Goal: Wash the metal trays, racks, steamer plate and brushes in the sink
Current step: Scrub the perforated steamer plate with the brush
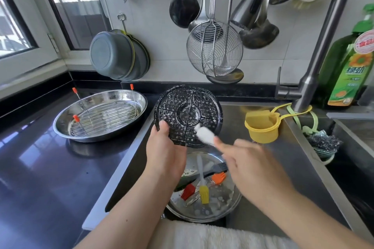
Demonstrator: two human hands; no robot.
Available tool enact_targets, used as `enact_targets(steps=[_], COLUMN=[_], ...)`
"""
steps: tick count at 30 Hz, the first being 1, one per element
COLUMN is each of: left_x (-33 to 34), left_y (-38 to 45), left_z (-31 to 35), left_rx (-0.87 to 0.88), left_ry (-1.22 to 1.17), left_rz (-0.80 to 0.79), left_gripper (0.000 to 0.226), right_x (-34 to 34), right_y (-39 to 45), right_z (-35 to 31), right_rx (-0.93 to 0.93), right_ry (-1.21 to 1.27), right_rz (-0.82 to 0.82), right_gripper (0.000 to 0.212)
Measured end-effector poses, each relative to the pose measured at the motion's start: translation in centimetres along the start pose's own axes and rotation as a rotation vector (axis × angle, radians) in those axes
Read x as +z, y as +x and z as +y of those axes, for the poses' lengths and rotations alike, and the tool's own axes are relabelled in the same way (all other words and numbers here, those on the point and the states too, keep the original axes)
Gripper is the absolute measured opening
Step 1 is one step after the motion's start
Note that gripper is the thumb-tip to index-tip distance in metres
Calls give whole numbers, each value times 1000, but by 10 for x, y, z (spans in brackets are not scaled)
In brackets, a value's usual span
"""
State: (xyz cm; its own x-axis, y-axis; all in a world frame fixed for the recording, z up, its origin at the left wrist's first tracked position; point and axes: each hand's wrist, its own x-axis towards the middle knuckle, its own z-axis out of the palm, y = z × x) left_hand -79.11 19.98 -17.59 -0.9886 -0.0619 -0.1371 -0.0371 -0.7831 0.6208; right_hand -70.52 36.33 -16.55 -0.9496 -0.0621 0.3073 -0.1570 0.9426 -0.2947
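On the counter, one tray (60, 125) holding a rack (105, 118) appears washed. Over the sink (273, 163), the left hand (164, 153) grips the soapy steamer plate (188, 113) upright; the right hand (249, 166) pinches a white scrubber (205, 134) against it. Below, a second tray (222, 208) holding the brushes (204, 192) awaits washing.

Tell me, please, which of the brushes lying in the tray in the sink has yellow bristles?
The yellow brush with the pale handle, lying in the middle, between the red brush and the orange brush.
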Motion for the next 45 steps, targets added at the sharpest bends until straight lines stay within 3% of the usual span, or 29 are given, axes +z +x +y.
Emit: enact_targets(steps=[3,9,14,19,23,27,31,35,40,43,45], left_x=[1,-1,-1,1,3,2,3,3,3,3,3], left_y=[-4,2,0,-5,-7,-8,-7,-8,-7,-7,-7], left_z=[2,16,18,12,14,14,11,11,15,17,17], left_rx=[-12,24,23,9,4,17,3,15,34,56,47], left_ry=[9,-26,62,193,141,155,146,171,237,352,397], left_rz=[-24,-4,-8,-55,-26,-17,6,1,9,-11,-14], left_gripper=[34,34,34,32,32,32,30,31,28,28,27], right_x=[4,-5,3,-1,14,7,14,7,11,-3,-3], right_y=[-6,18,2,22,1,24,-1,24,1,23,21], right_z=[-15,29,14,39,7,35,4,31,17,52,56], right_rx=[-116,73,-117,97,-110,111,-99,93,-95,119,119], right_ry=[102,15,134,102,231,103,195,67,184,40,-46], right_rz=[-86,133,-100,145,-60,138,-53,113,-95,-12,4], right_gripper=[54,46,43,45,44,44,45,45,48,47,49])
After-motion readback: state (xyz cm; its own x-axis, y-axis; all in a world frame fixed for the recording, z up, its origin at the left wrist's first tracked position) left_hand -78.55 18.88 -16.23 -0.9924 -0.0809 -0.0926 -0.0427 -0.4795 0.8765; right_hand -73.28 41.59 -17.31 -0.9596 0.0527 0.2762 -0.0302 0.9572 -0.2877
